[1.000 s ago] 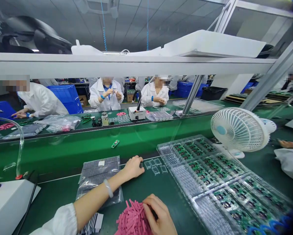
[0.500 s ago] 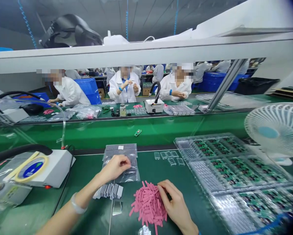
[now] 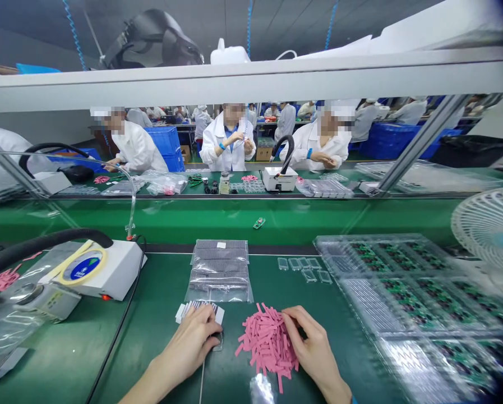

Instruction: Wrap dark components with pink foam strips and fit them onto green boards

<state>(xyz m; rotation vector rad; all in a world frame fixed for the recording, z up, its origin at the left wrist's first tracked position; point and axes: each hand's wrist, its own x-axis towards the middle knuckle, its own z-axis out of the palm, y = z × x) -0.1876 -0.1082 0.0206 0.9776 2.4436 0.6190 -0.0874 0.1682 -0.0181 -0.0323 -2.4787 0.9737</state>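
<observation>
- We see the pink strips (image 3: 264,342) heaped loosely on the green worktop (image 3: 161,322), btwn the L & R hands, a few strays sticking out at the edges.
- R hand (image 3: 314,348): at the R side of the heap, thumb & index tips touching its upper R edge; fingers bent, a gap showing behind the tips. We can't tell if that grip pinches a strip.
- L hand (image 3: 192,339): palm down, fingers curled, over the fanned white strips (image 3: 181,312), covering part of them. Thumb is by a small clear piece (image 3: 218,342); we can't tell if the grip is pressed on it or just over it.
- Shiny crumpled bit (image 3: 262,388): just below the heap, nr the bottom edge of our view.
- Clear bag (image 3: 220,270) of dark strips: lies flat, beyond the L hand.
- Small clear cases (image 3: 305,264): 6 pcs, beyond the heap, nr the trays.
- Clear trays (image 3: 371,307) w/ green boards (image 3: 406,300): on the R, white fan (image 3: 493,235) next to them.
- White machine (image 3: 123,272): on the L, red light lit.
- Co-workers (image 3: 230,143) in white coats: across from us.
</observation>
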